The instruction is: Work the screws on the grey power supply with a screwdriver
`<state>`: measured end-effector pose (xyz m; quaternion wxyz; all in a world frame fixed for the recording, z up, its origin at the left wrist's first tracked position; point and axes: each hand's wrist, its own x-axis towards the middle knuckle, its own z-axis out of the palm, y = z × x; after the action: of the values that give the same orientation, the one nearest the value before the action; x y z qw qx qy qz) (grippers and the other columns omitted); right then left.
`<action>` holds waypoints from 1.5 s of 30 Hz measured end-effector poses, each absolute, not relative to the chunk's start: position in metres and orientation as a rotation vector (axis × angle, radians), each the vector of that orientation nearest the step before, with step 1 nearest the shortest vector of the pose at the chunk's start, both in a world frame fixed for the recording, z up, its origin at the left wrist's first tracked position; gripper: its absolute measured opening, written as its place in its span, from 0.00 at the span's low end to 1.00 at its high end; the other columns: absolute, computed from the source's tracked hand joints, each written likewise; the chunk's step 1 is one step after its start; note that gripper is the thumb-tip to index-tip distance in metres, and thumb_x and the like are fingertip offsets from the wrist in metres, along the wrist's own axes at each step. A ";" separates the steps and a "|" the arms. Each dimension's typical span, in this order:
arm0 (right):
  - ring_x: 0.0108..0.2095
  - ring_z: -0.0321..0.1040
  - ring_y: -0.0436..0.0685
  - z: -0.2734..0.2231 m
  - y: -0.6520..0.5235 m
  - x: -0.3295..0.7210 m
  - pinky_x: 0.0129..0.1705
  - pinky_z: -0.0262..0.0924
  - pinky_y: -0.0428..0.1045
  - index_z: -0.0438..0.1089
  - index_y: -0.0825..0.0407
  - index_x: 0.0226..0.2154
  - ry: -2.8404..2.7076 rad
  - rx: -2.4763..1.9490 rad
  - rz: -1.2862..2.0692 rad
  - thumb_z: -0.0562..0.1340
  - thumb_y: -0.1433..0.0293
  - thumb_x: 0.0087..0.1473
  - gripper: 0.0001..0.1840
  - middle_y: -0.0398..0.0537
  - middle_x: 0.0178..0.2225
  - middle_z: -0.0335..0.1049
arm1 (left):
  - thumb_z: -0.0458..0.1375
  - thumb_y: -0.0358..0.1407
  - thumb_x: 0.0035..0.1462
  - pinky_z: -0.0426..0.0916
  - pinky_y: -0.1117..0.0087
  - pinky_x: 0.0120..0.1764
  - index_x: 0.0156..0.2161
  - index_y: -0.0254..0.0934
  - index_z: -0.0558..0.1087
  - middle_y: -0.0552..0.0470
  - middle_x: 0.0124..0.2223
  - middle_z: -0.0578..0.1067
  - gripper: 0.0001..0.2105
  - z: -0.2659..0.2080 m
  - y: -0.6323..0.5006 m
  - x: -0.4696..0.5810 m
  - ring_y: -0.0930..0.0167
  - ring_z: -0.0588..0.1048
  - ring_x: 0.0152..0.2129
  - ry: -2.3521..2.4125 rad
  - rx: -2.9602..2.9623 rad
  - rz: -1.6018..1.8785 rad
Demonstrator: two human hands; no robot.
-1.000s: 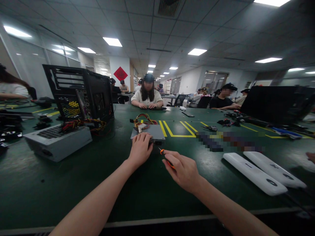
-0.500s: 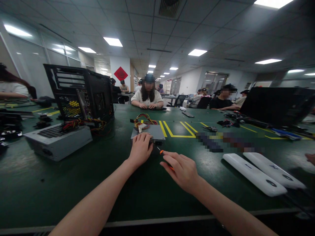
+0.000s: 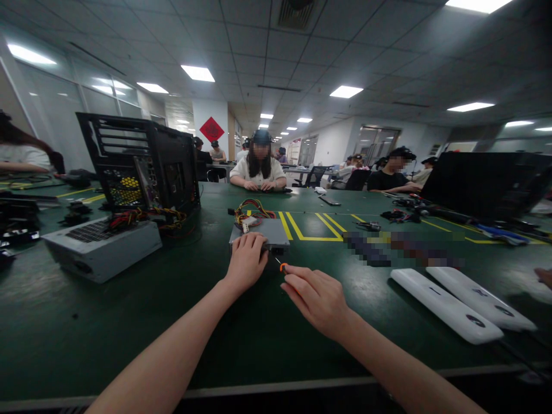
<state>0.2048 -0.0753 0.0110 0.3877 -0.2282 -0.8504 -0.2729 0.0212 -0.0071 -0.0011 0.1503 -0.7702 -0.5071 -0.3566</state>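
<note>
Right hand (image 3: 317, 299) is gripping a screwdriver (image 3: 283, 267) toward eleven o'clock; left hand (image 3: 246, 261), grip unclear, is resting on a metal box (image 3: 276, 232); misalignment could be inviting slips.

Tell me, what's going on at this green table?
Someone is working bare-handed at the table. Their left hand lies on a small grey metal box with a bundle of coloured wires on top. Their right hand grips what looks like an orange-handled screwdriver, its tip near the box's front; I can't tell whether it touches. To the left, a larger grey box sits before an upright black computer case. Across the table sits another person.
</note>
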 end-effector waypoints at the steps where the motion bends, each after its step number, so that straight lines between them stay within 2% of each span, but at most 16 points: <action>1: 0.31 0.68 0.52 0.012 -0.076 0.205 0.31 0.61 0.47 0.62 0.55 0.38 -2.196 -0.569 -0.694 0.56 0.74 0.54 0.07 0.54 0.38 0.70 | 0.51 0.33 0.53 0.56 0.60 0.47 0.45 0.39 0.65 0.47 0.47 0.68 0.12 -0.001 -0.007 0.021 0.63 0.64 0.46 -1.456 -2.212 -1.025; 6: 0.34 0.68 0.55 0.011 -0.077 0.204 0.33 0.62 0.49 0.62 0.55 0.40 -2.286 -0.535 -0.695 0.52 0.75 0.54 0.10 0.60 0.43 0.67 | 0.52 0.33 0.53 0.56 0.60 0.47 0.45 0.39 0.65 0.47 0.47 0.67 0.13 0.000 -0.008 0.021 0.63 0.64 0.45 -1.450 -2.222 -1.028; 9: 0.35 0.68 0.53 0.010 -0.074 0.204 0.33 0.62 0.47 0.61 0.56 0.40 -2.191 -0.566 -0.667 0.54 0.77 0.54 0.09 0.58 0.42 0.68 | 0.52 0.33 0.53 0.56 0.60 0.47 0.45 0.38 0.65 0.47 0.47 0.68 0.13 -0.001 -0.007 0.022 0.63 0.64 0.45 -1.446 -2.221 -1.029; 15: 0.31 0.68 0.52 0.009 -0.074 0.203 0.31 0.61 0.47 0.63 0.54 0.36 -2.156 -0.568 -0.655 0.57 0.74 0.54 0.04 0.54 0.38 0.70 | 0.52 0.33 0.53 0.56 0.60 0.46 0.44 0.38 0.65 0.48 0.47 0.68 0.12 -0.001 -0.006 0.022 0.63 0.64 0.45 -1.446 -2.204 -1.030; 21: 0.35 0.68 0.54 0.009 -0.077 0.203 0.33 0.61 0.48 0.62 0.56 0.40 -2.245 -0.539 -0.651 0.54 0.75 0.54 0.10 0.59 0.45 0.67 | 0.52 0.33 0.53 0.56 0.60 0.46 0.44 0.39 0.65 0.48 0.47 0.68 0.12 0.000 -0.007 0.022 0.63 0.64 0.45 -1.461 -2.208 -1.019; 25: 0.30 0.68 0.51 0.012 -0.075 0.203 0.29 0.59 0.46 0.62 0.55 0.37 -2.166 -0.525 -0.678 0.57 0.75 0.54 0.06 0.54 0.40 0.71 | 0.52 0.33 0.52 0.56 0.60 0.46 0.44 0.39 0.65 0.47 0.47 0.68 0.12 0.000 -0.007 0.023 0.63 0.64 0.45 -1.466 -2.204 -1.027; 28: 0.29 0.68 0.51 0.012 -0.074 0.203 0.29 0.59 0.46 0.63 0.54 0.35 -2.149 -0.522 -0.663 0.58 0.74 0.54 0.04 0.53 0.38 0.71 | 0.52 0.32 0.52 0.56 0.60 0.46 0.44 0.39 0.65 0.48 0.47 0.68 0.12 -0.001 -0.007 0.023 0.63 0.64 0.45 -1.462 -2.202 -1.033; 37: 0.34 0.67 0.54 0.010 -0.078 0.204 0.33 0.62 0.49 0.63 0.55 0.39 -2.280 -0.514 -0.594 0.53 0.74 0.53 0.10 0.58 0.45 0.67 | 0.51 0.33 0.53 0.56 0.60 0.47 0.44 0.39 0.65 0.48 0.47 0.67 0.12 0.000 -0.007 0.021 0.63 0.64 0.45 -1.449 -2.215 -1.024; 42: 0.28 0.67 0.50 0.012 -0.077 0.203 0.29 0.61 0.46 0.65 0.54 0.36 -2.250 -0.475 -0.643 0.55 0.73 0.54 0.05 0.55 0.41 0.70 | 0.52 0.33 0.53 0.56 0.59 0.47 0.44 0.39 0.65 0.47 0.47 0.68 0.12 -0.001 -0.007 0.022 0.63 0.64 0.45 -1.464 -2.206 -1.039; 45: 0.32 0.69 0.52 0.013 -0.080 0.203 0.30 0.63 0.46 0.65 0.55 0.36 -2.297 -0.455 -0.553 0.55 0.72 0.53 0.07 0.58 0.41 0.69 | 0.52 0.33 0.52 0.56 0.59 0.47 0.44 0.39 0.65 0.47 0.46 0.68 0.12 -0.001 -0.006 0.022 0.63 0.64 0.45 -1.472 -2.206 -1.043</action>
<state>0.2025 -0.0796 0.0128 0.3596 -0.1766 -0.8908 -0.2143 0.0221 -0.0062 -0.0009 0.1454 -0.7659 -0.5109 -0.3622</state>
